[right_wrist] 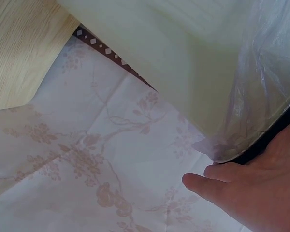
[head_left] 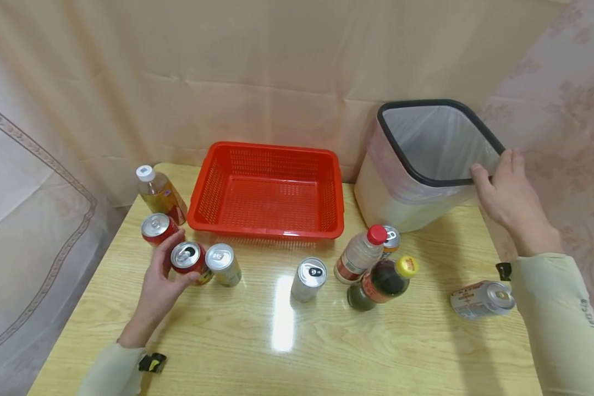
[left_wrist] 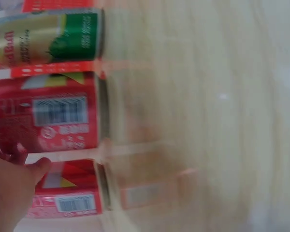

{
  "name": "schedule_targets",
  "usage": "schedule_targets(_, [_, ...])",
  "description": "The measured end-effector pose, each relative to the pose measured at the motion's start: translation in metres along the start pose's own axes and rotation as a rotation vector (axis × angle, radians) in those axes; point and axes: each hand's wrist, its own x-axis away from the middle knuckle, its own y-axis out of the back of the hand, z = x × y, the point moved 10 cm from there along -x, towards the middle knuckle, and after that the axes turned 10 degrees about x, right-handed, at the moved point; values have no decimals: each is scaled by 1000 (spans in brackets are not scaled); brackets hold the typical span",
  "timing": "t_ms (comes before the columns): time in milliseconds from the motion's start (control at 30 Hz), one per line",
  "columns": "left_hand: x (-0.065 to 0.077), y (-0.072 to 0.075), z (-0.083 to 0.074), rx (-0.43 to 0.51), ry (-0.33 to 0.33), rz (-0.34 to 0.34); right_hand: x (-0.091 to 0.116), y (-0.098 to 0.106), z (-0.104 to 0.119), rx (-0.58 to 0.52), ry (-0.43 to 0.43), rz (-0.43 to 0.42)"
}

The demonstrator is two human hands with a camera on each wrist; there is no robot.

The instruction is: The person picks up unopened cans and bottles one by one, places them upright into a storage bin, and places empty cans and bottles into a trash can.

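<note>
1. Left hand (head_left: 160, 280): its fingers curved round a red metal can with an opened top (head_left: 187, 259), thumb on the near side. This can stood upright at the left of the light wood-grain table (head_left: 356, 352).
2. Adjacent items: a second red metal can (head_left: 156, 228) stood just beyond the fingers; a gold-and-green metal can (head_left: 223, 266) stood just right of the held can.
3. Right hand (head_left: 515, 206): it gripped the black rim of a cream plastic bin (head_left: 396, 204) at the table's back right, thumb toward the inside. A translucent liner (head_left: 425, 132) covered the bin's interior.
4. Centre: a red perforated plastic basket (head_left: 264, 230) sat behind a plain silver can (head_left: 308, 281).
5. In front of the bin: a red-capped clear bottle (head_left: 352, 258) stood beside a yellow-capped bottle of dark liquid (head_left: 376, 287).
6. Far right: a pale printed can (head_left: 475, 300); whether it stood or lay could not be determined.
</note>
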Motion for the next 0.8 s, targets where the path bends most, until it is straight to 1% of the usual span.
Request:
schedule_targets(167, [-2, -1, 14, -23, 32, 42, 1, 0, 0, 1, 2, 0])
schedule_targets(367, [-1, -4, 22, -88, 65, 80, 2, -1, -2, 8, -4, 1])
schedule_targets(700, [2, 0, 28, -176, 101, 54, 4, 0, -1, 10, -12, 6])
schedule_targets(800, [4, 4, 26, -229, 116, 40, 3, -1, 2, 14, -10, 8])
